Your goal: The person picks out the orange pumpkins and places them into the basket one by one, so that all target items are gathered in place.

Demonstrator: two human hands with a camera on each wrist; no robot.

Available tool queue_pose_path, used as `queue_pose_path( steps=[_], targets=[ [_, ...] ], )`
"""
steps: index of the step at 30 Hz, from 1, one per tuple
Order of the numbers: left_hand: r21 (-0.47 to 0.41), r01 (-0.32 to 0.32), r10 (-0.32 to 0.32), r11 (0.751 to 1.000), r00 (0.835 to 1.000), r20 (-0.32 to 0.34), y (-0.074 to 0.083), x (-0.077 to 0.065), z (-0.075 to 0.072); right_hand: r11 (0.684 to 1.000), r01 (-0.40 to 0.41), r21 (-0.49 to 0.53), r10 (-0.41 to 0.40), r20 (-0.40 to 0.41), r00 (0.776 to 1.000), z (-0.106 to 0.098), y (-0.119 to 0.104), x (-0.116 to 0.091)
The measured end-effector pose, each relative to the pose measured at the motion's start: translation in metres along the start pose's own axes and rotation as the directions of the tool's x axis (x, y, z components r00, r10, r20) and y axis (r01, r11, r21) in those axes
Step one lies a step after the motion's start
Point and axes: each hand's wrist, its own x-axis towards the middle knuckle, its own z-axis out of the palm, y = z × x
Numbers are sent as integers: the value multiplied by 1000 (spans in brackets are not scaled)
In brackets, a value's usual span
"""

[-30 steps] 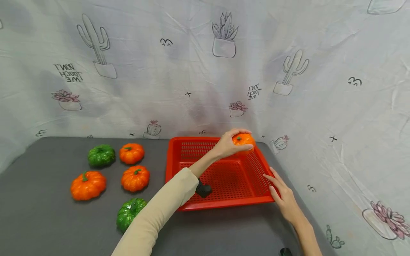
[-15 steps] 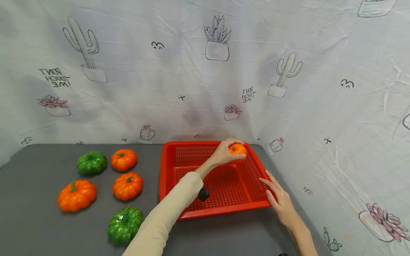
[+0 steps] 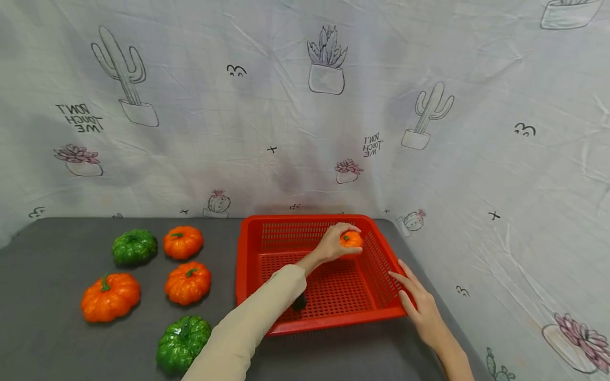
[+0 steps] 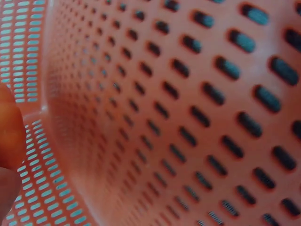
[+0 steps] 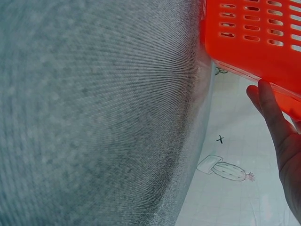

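Inside the red plastic basket (image 3: 329, 321), near its back right corner, my left hand (image 3: 329, 244) grips a small orange pumpkin (image 3: 351, 239) between thumb and fingers. A sliver of that pumpkin (image 4: 10, 129) shows at the edge of the left wrist view, beside the perforated wall. At the basket's front right corner, my right hand (image 3: 421, 306) touches the rim with its fingers extended. The right wrist view shows straight fingers (image 5: 270, 103) against the outside of the rim.
Left of the basket, orange pumpkins (image 3: 110, 297) and green pumpkins (image 3: 183, 344) lie on the grey table (image 3: 43, 349). A small black object (image 3: 299, 302) shows under my left forearm. A cloth printed with cacti (image 3: 286, 106) hangs behind and along the right.
My left hand has lowered the orange pumpkin from rim height into the basket. My right hand stays at the rim. The head view has shifted slightly.
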Motion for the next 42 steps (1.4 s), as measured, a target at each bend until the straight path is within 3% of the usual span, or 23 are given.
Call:
queue_pose_path(
  steps=[15,21,28,34,38,42],
  targets=[
    [78,-18,12,997,998,69,-13,-16,16,1000,11,10,-11,0,1000,4,-3,-3],
    [194,66,-95,979,985,144,-9,-11,17,1000,11,3,-11,-6,1000,5,-2,-3],
    [372,149,-251,916,937,242,-1,-5,13,1000,-6,-6,6,-1,1000,6,0,-5],
    [251,196,-276,948,900,338,-1,-2,4,1000,-5,-4,5,-7,1000,6,2,-5],
    [201,200,-260,959,902,344,-2,-1,-7,1000,-6,-16,6,-6,1000,6,3,-3],
    [195,165,-225,967,912,344,-4,-2,-12,1000,-9,-19,9,-3,1000,5,2,-3]
  ],
)
